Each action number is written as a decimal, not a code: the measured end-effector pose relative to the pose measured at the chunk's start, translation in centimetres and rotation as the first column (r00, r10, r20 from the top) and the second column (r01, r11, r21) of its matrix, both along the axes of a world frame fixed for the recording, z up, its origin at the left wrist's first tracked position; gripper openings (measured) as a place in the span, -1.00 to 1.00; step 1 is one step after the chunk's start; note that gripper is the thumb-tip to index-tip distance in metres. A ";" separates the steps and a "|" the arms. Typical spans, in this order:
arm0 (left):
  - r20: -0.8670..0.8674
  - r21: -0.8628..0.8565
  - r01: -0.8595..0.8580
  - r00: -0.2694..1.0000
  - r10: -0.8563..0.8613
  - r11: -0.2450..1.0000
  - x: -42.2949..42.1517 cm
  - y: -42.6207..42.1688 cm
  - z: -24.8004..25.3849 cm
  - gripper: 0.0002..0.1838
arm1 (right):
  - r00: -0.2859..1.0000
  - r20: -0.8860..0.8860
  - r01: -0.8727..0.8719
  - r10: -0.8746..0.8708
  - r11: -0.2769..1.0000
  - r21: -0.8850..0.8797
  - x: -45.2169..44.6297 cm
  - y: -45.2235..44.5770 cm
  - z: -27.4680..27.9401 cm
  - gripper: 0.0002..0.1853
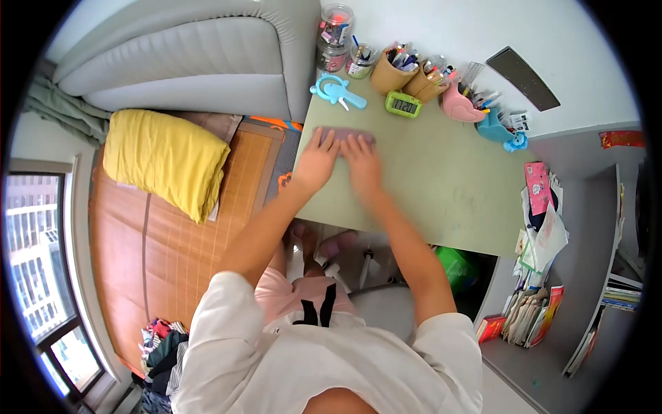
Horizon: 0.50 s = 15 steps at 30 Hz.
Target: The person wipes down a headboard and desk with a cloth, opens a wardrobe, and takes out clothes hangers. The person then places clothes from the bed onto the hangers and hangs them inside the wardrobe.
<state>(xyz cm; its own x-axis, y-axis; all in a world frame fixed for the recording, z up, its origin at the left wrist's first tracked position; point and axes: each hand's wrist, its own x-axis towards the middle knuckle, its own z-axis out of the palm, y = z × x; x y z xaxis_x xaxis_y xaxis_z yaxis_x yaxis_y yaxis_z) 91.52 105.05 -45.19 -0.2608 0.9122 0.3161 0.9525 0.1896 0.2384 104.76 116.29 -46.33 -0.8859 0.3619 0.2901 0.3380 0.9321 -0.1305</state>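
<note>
A folded purple-grey cloth (pixel 358 134) lies on the pale green desk (pixel 420 165), close to its left edge. My left hand (pixel 318 162) rests on the left part of the cloth, fingers stretched forward over it. Beside it, my right hand (pixel 362 164) presses on the right part with its fingers laid flat and slightly apart. Motion blurs the right hand and forearm a little. Both palms face down, and the cloth's near edge is partly hidden beneath them.
Behind the hands stand a light-blue toy-like holder (pixel 338 92), a green digital clock (pixel 403 104), brown pen cups (pixel 393 74), clear jars (pixel 334 34) and a pink holder (pixel 460 103). A bed with a yellow quilt (pixel 165 159) is at left, grey shelving (pixel 579 152) at right.
</note>
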 end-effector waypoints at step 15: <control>0.050 0.092 0.079 0.995 -0.084 0.993 11.0 7.5 -1.7 -0.53 | 0.966 -0.063 0.243 -0.249 0.966 -0.089 11.5 4.1 1.8 -0.38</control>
<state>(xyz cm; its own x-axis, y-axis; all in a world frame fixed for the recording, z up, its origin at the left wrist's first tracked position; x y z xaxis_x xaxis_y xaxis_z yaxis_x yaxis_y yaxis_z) 102.52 112.52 -46.86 -0.2058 0.8994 0.3856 0.9493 0.0877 0.3020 116.21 120.36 -44.49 -0.7442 0.5904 0.3122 0.5422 0.8071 -0.2338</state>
